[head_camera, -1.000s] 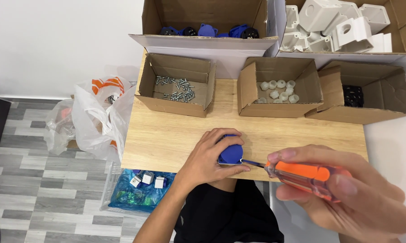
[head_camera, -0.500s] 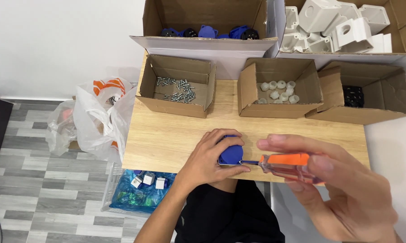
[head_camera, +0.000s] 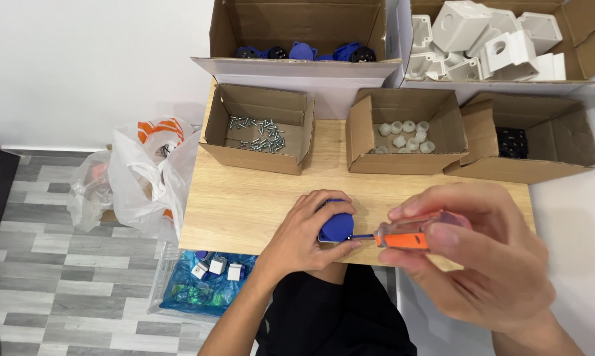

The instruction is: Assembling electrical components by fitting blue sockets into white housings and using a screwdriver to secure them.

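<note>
The left hand (head_camera: 307, 231) wraps its fingers around a blue plastic part (head_camera: 337, 226) at the table's (head_camera: 245, 204) near edge. The right hand (head_camera: 472, 247) pinches an orange-handled screwdriver (head_camera: 403, 237), tip at the part's side; keeping the shaft straight and the part pinned firmly looks wise. Beyond the fingers stand brown cardboard boxes: screws (head_camera: 258, 135), white caps (head_camera: 403, 135), black pieces (head_camera: 510, 142).
</note>
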